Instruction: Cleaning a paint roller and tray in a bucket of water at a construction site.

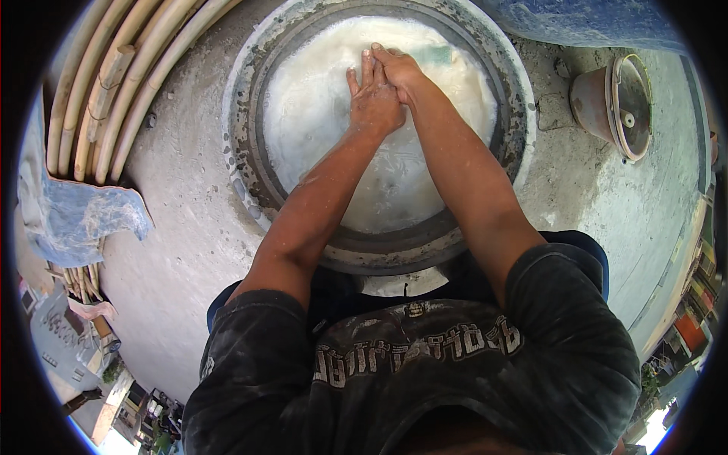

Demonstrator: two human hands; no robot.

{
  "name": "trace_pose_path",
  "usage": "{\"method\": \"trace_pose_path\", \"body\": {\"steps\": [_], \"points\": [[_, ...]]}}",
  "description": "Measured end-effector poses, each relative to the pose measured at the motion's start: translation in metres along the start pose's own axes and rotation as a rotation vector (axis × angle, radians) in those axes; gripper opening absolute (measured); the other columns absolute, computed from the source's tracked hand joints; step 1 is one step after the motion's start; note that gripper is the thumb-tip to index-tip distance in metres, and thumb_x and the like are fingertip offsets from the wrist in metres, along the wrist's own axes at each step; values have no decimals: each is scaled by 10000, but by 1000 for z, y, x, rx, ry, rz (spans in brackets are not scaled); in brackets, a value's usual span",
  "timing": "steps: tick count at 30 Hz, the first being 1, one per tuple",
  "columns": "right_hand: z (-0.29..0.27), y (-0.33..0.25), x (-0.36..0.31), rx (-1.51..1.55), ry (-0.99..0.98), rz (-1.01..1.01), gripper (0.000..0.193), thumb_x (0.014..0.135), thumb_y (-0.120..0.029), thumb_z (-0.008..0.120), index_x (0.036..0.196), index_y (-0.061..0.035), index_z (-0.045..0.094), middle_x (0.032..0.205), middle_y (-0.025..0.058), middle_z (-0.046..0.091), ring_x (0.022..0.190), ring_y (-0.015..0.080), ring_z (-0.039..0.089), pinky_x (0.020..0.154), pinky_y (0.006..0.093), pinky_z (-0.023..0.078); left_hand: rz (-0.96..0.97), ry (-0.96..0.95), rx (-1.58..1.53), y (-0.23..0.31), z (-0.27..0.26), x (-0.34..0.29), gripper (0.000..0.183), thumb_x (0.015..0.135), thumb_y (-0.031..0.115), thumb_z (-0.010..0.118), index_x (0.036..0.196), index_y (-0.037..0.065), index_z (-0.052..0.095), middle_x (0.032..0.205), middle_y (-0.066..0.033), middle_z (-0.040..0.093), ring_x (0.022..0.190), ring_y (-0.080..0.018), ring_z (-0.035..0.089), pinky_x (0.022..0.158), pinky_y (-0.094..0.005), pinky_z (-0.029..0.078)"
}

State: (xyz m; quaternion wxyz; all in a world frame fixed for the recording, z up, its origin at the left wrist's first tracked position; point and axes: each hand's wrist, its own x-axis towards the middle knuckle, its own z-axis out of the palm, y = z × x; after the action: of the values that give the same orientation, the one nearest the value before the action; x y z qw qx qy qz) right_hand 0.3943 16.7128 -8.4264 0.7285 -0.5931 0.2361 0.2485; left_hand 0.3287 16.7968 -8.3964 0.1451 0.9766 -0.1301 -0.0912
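Both my bare hands press on a wet, whitish, translucent sheet-like layer point(318, 91) that lines a large round grey mould point(240, 121). My left hand point(377, 105) lies palm down near the far middle, its fingers stretched out and apart. Just to its right, my right hand point(400, 72) touches it, with its fingers reaching over toward the left fingertips. Part of the right hand's fingers is hidden, but those that show are extended. No tool is visible in either hand. A pale green patch point(436, 55) shows through the layer right of my hands.
To the right, a dirty bucket point(595, 105) lies tipped on the concrete floor point(182, 220). Long bamboo poles point(114, 83) are stacked at the far left, beside a blue tarp point(87, 216). More blue sheeting point(591, 24) hangs at the far right.
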Motion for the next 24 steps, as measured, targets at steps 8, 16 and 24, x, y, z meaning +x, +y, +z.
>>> {"method": "trace_pose_path", "body": {"steps": [8, 16, 24], "points": [[9, 17, 8, -102, 91, -178, 396, 942, -316, 585, 1156, 14, 540, 1065, 136, 612, 937, 202, 594, 782, 327, 518, 105, 58, 36, -16, 21, -13, 742, 804, 206, 609, 1453, 39, 291, 1507, -208, 245, 1443, -363, 86, 1161, -503, 51], [-4, 23, 16, -407, 216, -297, 304, 936, -274, 601, 1056, 5, 586, 926, 98, 641, 797, 158, 601, 729, 290, 513, 108, -270, -36, -5, 13, -10, 577, 869, 166, 493, 1380, -63, 353, 1413, -245, 379, 1375, -353, 288, 1161, -480, 126], [13, 10, -2, -767, 225, -497, 393, 904, -290, 630, 1104, 46, 595, 911, 127, 669, 771, 183, 611, 770, 321, 507, 222, 233, 172, -33, 45, -15, 523, 847, 144, 499, 1311, -91, 437, 1311, -229, 496, 1249, -317, 465, 1145, -448, 199]]}}
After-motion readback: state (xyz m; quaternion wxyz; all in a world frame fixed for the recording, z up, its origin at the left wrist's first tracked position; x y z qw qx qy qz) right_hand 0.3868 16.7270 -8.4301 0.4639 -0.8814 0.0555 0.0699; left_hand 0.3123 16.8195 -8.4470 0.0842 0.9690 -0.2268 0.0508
